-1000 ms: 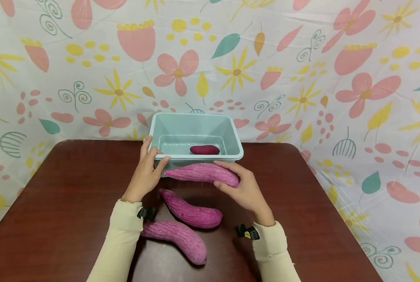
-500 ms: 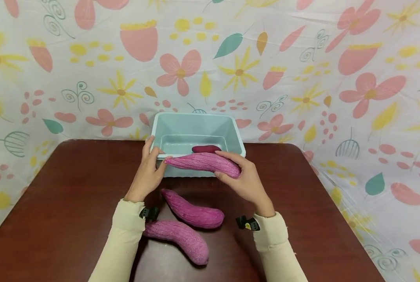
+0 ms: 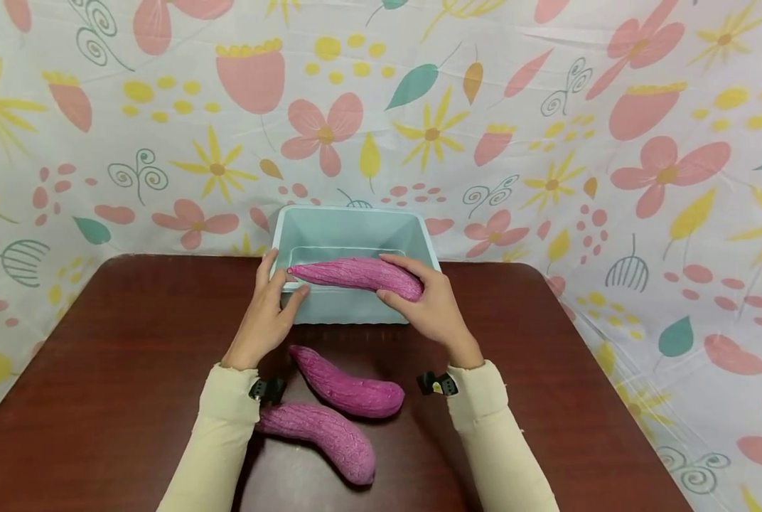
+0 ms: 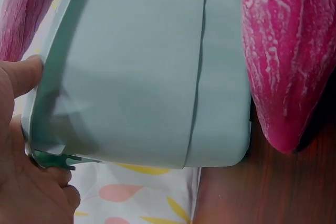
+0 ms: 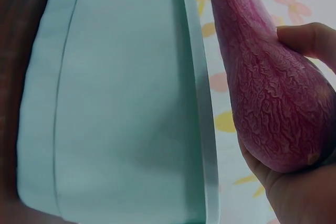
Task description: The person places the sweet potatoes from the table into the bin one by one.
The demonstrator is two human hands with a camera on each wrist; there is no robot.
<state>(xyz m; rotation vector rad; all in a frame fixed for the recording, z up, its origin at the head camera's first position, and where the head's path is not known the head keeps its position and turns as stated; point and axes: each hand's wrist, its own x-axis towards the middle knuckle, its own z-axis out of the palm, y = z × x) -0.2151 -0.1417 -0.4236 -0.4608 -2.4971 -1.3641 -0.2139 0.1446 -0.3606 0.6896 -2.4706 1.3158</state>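
Note:
My right hand (image 3: 427, 304) grips the thick right end of a pink-purple sweet potato (image 3: 352, 273) with wrinkled skin. It is held level above the front rim of a light blue-green plastic bin (image 3: 349, 307), its thin tip pointing left, close to my left fingers. In the right wrist view, thumb and fingers wrap the potato's (image 5: 278, 98) fat end. My left hand (image 3: 259, 316) holds the bin's front left corner, and in the left wrist view thumb and fingers lie on either side of the rim. The held potato covers part of the bin's inside.
Two more purple sweet potatoes lie in front of the bin: a darker one (image 3: 349, 387) and, nearer, a paler one (image 3: 326, 434) partly behind my left sleeve. The brown table (image 3: 547, 398) ends at a flower-print cloth (image 3: 515, 85) behind the bin.
My right hand has raised the sweet potato and moved it forward, from in front of the bin to over its rim. A dark red one inside the bin is now hidden. The left hand stays.

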